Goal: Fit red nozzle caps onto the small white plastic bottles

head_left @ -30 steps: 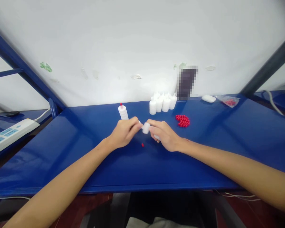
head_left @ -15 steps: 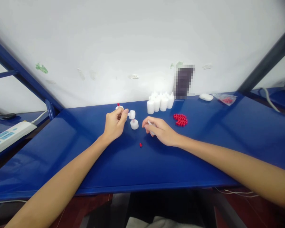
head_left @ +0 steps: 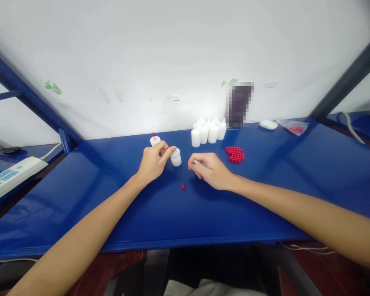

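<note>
My left hand (head_left: 154,162) is closed, its thumb and finger pinching a small white bottle (head_left: 175,153) by its narrow end. A speck of red shows at the fingertips. Just under that bottle, and partly behind it, another squat white bottle (head_left: 176,161) stands on the blue table. Beyond the knuckles rises a white bottle with a red tip (head_left: 154,140). My right hand (head_left: 211,169) is curled around a white bottle with a pointed nozzle (head_left: 200,163), mostly hidden by the fingers. One loose red cap (head_left: 183,187) lies between the hands, nearer me.
Several white nozzle bottles (head_left: 204,133) stand grouped near the wall. A cluster of red caps (head_left: 235,154) lies to the right of my right hand. Farther back are a white oval object (head_left: 268,124) and a clear bag (head_left: 296,126) with red pieces. A power strip (head_left: 15,176) sits left.
My left hand has shifted slightly right, and its bottle has turned and come lower, overlapping the standing one. My right hand has drawn a little to the right, still closed on its bottle.
</note>
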`<state>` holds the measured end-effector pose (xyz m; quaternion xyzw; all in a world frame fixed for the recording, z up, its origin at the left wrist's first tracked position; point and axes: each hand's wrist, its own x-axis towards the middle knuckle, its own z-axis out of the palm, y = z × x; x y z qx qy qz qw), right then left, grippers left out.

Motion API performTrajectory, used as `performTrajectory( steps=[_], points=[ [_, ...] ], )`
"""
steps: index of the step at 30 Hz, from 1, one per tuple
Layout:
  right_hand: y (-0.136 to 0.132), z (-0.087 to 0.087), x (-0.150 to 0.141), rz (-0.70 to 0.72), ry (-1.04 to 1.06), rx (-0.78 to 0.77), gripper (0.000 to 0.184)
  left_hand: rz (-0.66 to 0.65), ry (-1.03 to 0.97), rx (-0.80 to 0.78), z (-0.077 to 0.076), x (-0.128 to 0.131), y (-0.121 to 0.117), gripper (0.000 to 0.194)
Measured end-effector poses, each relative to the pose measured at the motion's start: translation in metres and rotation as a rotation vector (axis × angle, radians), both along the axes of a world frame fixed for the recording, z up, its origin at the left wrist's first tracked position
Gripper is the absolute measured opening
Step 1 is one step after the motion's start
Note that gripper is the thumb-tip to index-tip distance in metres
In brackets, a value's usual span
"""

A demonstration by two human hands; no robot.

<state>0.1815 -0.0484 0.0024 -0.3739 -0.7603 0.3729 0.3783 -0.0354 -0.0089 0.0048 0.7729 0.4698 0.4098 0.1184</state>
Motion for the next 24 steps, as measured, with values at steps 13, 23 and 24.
performTrajectory(
  steps=[13, 23, 24],
  points=[
    [-0.001, 0.001, 0.001, 0.073, 0.012, -0.007, 0.016, -0.051, -0.111, 0.087, 0.0, 0.0, -0.003, 0.03],
    [0.001, -0.004, 0.002, 0.166, 0.144, -0.027, 0.03, -0.387, -0.081, 0.261, 0.01, 0.024, -0.037, 0.008],
    [0.0, -0.003, 0.002, 0.178, 0.134, -0.015, 0.028, -0.397, -0.084, 0.253, 0.01, 0.026, -0.039, 0.006]
  ],
)
